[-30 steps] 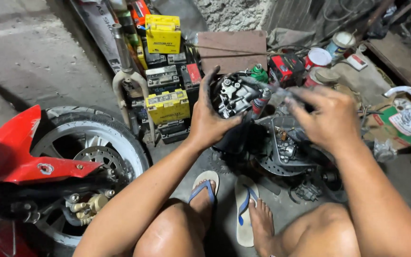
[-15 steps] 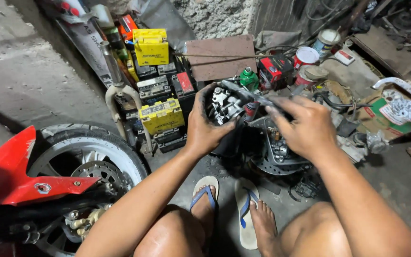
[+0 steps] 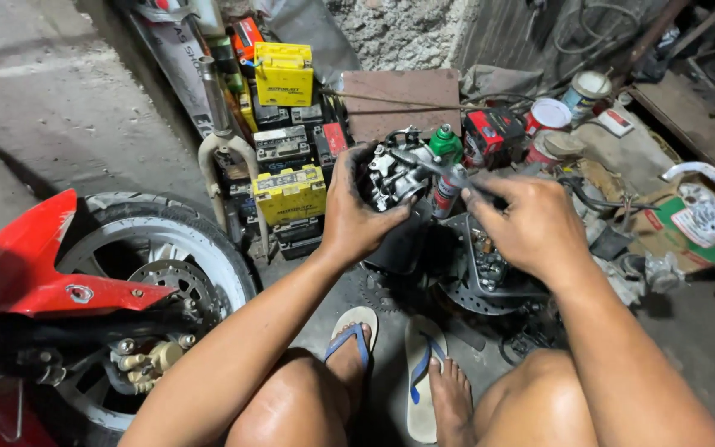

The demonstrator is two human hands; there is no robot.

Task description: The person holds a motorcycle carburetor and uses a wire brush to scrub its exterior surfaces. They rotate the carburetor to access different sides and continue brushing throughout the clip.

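Grey metal engine part (image 3: 391, 178) sits at centre, held up above black disc assembly (image 3: 477, 273). Your left hand (image 3: 357, 217) grips it from 7 o'clock. Your right hand (image 3: 531, 223), at 3 o'clock, closes on slim metal tool (image 3: 436, 168) entering part. Work seems mid-way; part not yet mounted.

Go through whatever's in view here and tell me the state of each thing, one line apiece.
Left hand: grease-blackened, gripping the engine part.
Right hand: closed on a slim metal tool.
Engine part: held up off the floor, dirty.
Metal tool: tip set against the engine part.
Motorcycle wheel: upright, under a red fender.
Yellow batteries: stacked by the wall.
Green cardboard box: lying flat, torn.
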